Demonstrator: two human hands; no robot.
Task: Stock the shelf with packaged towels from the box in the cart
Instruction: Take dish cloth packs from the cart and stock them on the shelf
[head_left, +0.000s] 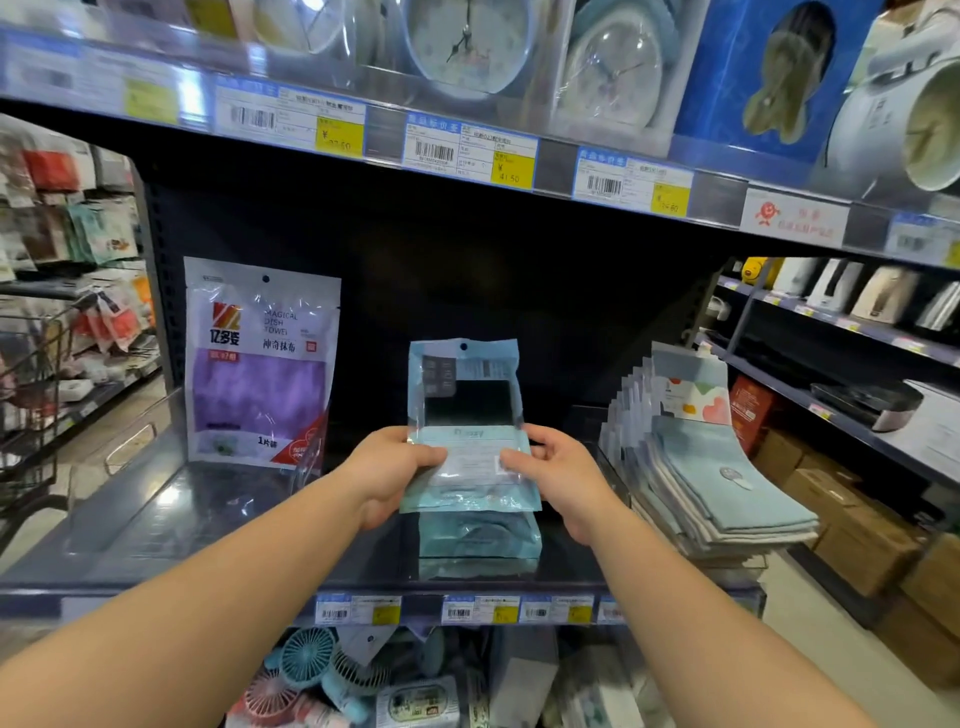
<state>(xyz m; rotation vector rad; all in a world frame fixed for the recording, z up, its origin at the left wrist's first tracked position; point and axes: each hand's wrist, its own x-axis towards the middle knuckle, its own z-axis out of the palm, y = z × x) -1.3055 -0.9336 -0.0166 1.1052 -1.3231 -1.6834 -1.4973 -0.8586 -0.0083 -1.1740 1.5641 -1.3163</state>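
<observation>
both the left hand (397, 475) and right hand (558, 475) pinch the blue towel pack (465, 415); keep it upright, seat it squarely on the shelf (156, 519).

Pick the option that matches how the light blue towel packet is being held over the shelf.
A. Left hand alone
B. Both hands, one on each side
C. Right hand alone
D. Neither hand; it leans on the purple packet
B: the left hand and the right hand each grip a lower side of the light blue towel packet, with their thumbs on its front.
</observation>
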